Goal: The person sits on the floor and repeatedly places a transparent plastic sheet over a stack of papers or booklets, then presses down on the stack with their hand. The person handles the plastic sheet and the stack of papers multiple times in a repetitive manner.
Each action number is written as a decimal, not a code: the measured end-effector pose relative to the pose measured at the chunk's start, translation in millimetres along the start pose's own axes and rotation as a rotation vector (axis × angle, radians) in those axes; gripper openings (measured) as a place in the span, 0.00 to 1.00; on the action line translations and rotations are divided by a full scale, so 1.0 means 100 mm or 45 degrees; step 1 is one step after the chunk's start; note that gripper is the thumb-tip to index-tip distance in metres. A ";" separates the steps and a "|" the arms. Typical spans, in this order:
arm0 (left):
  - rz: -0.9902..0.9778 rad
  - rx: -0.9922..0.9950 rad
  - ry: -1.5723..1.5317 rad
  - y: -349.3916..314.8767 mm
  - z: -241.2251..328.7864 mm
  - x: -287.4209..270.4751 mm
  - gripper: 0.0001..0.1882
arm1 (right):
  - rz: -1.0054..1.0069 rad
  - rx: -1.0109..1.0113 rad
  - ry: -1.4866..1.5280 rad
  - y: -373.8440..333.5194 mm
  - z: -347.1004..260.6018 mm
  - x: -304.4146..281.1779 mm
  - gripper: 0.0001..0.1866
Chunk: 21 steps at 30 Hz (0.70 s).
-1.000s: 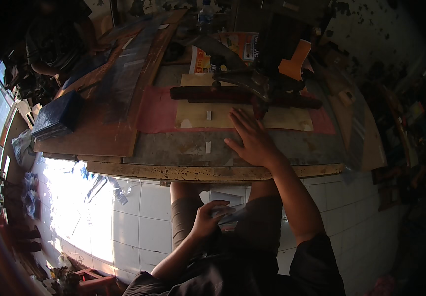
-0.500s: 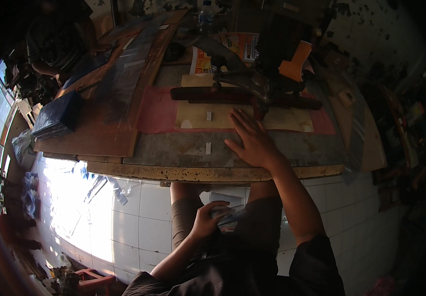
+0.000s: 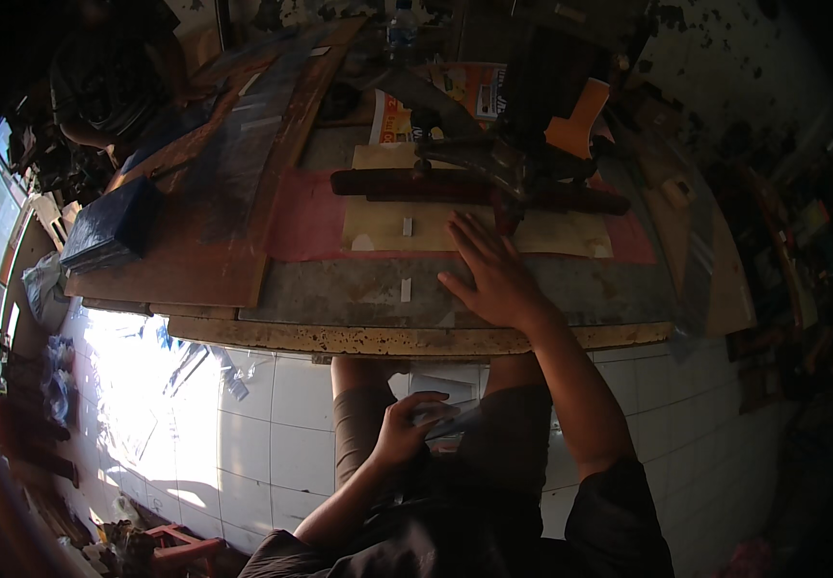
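1. Head view: right hand (image 3: 493, 279) flat, fingers spread, tips on the yellow sheet (image 3: 551, 232), which runs under the dark bar (image 3: 387, 183).
2. Left hand (image 3: 405, 429) half-curled below the table's front edge (image 3: 416, 337); cannot tell its grip.
3. Grey strip (image 3: 339, 287), bearing 1 white piece (image 3: 406, 290), separates sheet and edge.

We count two bare hands in the foreground: one left hand (image 3: 405, 431) and one right hand (image 3: 495, 277). With them we see two legs (image 3: 358, 424). We find one table (image 3: 339, 294), one dark machine (image 3: 505, 159) with one long bar (image 3: 387, 185), one yellow sheet (image 3: 561, 231), one red sheet (image 3: 303, 217) and two small white tabs (image 3: 408, 226). We also count one orange paper (image 3: 578, 118), one blue block (image 3: 113, 229), one bottle (image 3: 402, 35), one red stool (image 3: 185, 549) and one other person (image 3: 108, 82). The floor tiles (image 3: 262, 438) are many, and we cannot total the plastic scraps (image 3: 233, 380).
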<state>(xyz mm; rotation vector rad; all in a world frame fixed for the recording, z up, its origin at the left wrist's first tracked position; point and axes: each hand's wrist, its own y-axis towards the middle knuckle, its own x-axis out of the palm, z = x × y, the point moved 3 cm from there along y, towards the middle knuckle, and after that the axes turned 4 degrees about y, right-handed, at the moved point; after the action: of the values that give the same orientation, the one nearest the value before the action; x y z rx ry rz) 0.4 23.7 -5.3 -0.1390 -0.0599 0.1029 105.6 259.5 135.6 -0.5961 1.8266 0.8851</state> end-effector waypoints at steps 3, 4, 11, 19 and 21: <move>-0.019 -0.043 -0.037 0.00 0.04 0.01 0.15 | 0.009 -0.004 -0.007 -0.01 0.02 0.00 0.41; -0.016 -0.046 -0.051 -0.01 0.06 0.01 0.15 | 0.011 -0.007 -0.011 0.00 0.02 0.01 0.41; -0.014 -0.039 -0.092 -0.01 0.08 0.01 0.14 | -0.010 0.013 0.004 0.00 0.01 0.00 0.41; -0.011 -0.008 0.043 0.02 0.06 -0.02 0.16 | -0.043 -0.237 0.248 -0.29 -0.19 -0.30 0.32; 0.008 0.022 0.015 0.00 -0.03 -0.06 0.16 | 0.044 -0.258 0.367 -0.42 -0.01 -0.49 0.28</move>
<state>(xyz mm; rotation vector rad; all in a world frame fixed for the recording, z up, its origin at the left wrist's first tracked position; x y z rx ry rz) -5.7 22.4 -8.1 -0.1225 -0.0470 0.1087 154.7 233.8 168.0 -0.8577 2.0218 1.0594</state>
